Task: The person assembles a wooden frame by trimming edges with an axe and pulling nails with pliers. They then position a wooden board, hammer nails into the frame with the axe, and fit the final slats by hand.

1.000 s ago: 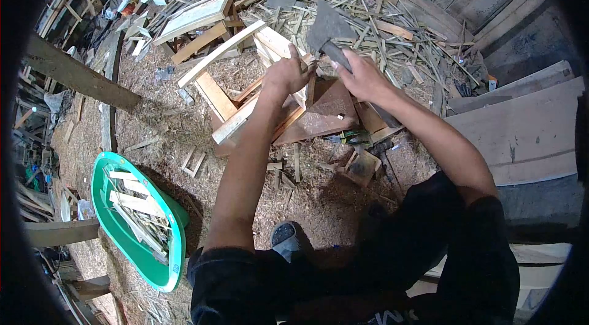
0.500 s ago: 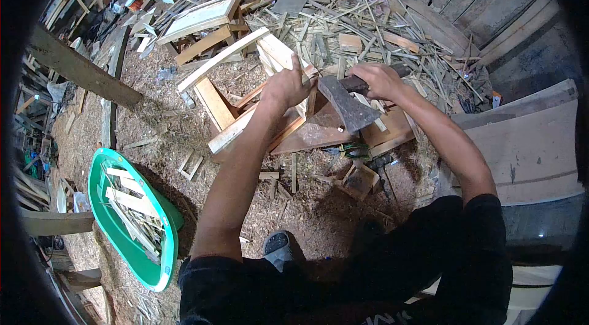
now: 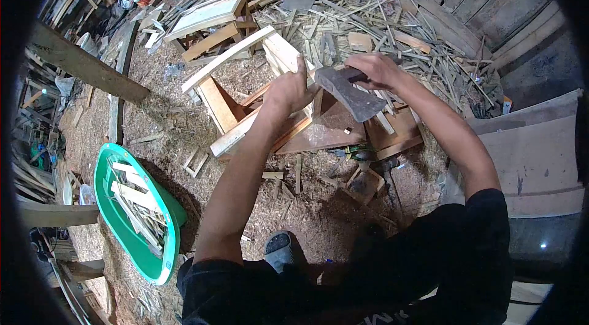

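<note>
A pale wooden frame [image 3: 230, 58], built of planks like a small stool or box, leans over a brown board [image 3: 325, 128] on the ground. My left hand [image 3: 287, 93] grips its near right corner, the index finger pointing up along the wood. From the right, my right hand [image 3: 375, 71] is wrapped around the dark handle of an axe. The wide grey axe head [image 3: 354, 98] hangs close beside the frame's right corner, just right of my left fingers, its broad edge slanting toward me.
A green plastic tub [image 3: 103, 193] holding wood offcuts stands at left. Behind the frame sits another wooden piece [image 3: 208, 17] near a heap of scrap sticks [image 3: 343, 24]. A wooden post [image 3: 92, 64] slants in from the left. Grey panels [image 3: 534, 153] lie at right; sawdust covers the ground.
My right hand has lifted slightly and the axe head has tilted flatter, near the frame corner. My left hand keeps its hold. The whole view has shifted a little.
</note>
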The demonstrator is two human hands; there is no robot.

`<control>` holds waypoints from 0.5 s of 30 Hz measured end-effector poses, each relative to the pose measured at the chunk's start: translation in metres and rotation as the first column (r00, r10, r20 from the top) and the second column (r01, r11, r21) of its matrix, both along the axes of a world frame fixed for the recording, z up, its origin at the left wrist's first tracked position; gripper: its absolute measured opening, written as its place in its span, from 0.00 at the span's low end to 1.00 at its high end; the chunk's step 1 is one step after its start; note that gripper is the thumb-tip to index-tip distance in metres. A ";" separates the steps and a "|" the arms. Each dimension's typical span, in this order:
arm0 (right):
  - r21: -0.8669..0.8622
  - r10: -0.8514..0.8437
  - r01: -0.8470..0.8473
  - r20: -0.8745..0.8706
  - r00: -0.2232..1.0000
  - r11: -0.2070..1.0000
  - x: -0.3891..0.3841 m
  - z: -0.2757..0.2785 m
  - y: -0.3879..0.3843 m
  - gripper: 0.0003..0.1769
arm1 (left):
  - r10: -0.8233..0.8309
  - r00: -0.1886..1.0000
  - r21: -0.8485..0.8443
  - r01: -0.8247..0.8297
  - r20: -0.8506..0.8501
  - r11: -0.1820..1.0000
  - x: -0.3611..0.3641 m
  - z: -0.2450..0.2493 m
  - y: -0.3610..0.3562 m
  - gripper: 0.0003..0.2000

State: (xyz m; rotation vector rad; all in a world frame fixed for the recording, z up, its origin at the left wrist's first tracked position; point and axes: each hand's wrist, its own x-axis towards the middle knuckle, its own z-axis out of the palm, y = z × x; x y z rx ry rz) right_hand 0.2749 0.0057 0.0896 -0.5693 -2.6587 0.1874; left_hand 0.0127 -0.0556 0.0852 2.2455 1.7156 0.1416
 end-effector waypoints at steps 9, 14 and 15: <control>-0.281 -0.211 0.171 -0.120 0.970 0.944 0.005 0.008 -0.018 0.20 | -0.009 1.000 -0.021 0.009 -0.016 1.000 0.002 0.001 0.001 0.44; -0.197 -0.192 0.194 0.031 0.981 0.961 0.000 -0.001 -0.023 0.21 | -0.017 1.000 -0.021 0.017 -0.011 1.000 0.001 0.003 -0.002 0.45; -0.224 -0.221 0.212 -0.016 0.975 0.951 0.000 -0.008 -0.023 0.21 | -0.015 1.000 -0.021 0.015 -0.018 1.000 0.002 0.002 -0.004 0.45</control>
